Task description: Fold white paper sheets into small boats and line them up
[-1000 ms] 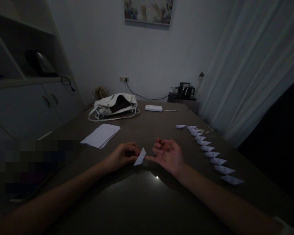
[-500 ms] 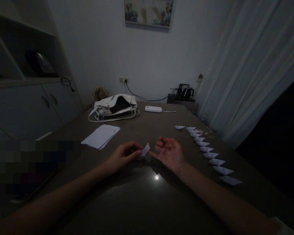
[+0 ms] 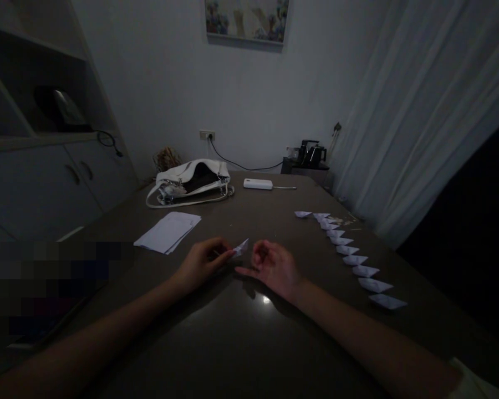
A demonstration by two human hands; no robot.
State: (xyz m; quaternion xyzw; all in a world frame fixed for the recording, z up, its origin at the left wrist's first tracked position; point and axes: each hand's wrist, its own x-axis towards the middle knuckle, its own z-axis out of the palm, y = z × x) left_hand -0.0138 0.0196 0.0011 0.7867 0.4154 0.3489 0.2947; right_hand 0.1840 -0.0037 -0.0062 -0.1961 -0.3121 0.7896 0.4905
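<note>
My left hand [image 3: 203, 260] is closed, pinching one end of a small folded white paper boat [image 3: 242, 247] between thumb and fingertips, just above the dark table. The boat's free end points up and to the right. Facing it from the right is my right hand [image 3: 276, 270], apart from the paper. Its palm is turned up, the upper fingers are loosely curled and the lowest finger stretches out to the left. I see nothing in it. Several finished-looking paper boats [image 3: 355, 259] stand in a slanting row on the right side of the table.
A stack of white paper sheets [image 3: 168, 231] lies left of my hands. Farther back are a white handbag [image 3: 191, 180] and a white power bank [image 3: 258, 184] with a short cable. A curtain [image 3: 382, 111] hangs on the right, and cabinets [image 3: 37, 177] stand on the left.
The paper in my left hand has tipped and shows more of its folded boat shape. My right hand has shifted left and slightly down, its upper fingers more curled. The view has moved slightly.
</note>
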